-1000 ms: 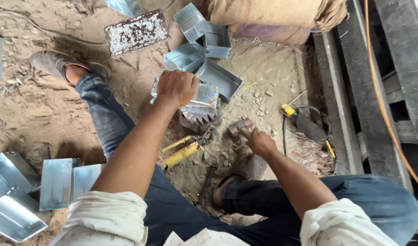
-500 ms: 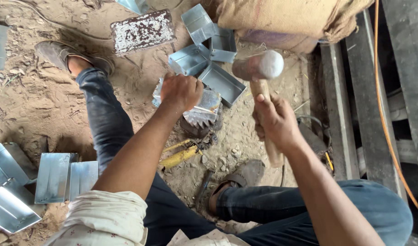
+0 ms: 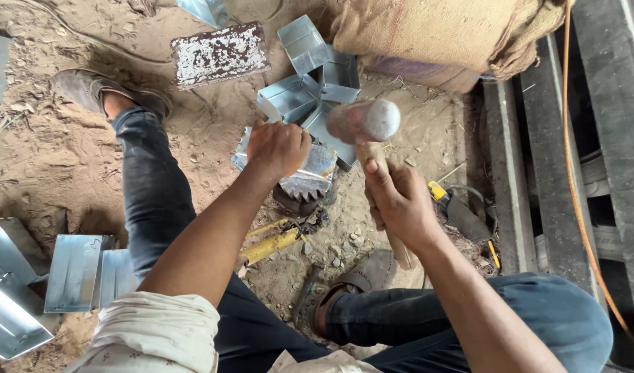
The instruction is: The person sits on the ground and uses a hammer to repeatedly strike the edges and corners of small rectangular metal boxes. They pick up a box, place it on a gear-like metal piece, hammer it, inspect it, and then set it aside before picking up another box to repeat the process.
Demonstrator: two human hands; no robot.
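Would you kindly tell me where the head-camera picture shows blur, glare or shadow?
In the head view, the mallet head is smeared by motion blur, while the right hand gripping its handle and the left hand on the sheet-metal piece stay fairly sharp; daylight is soft, with mild glare on the folded metal sheets lower left, and deep shadow among the dark beams.

The folded sheet piece under the left hand is thin, bright, glossy metal. The mallet in the right hand looks like worn, matt wood. The sack is coarse woven cloth. The ground is rough, dry dirt.
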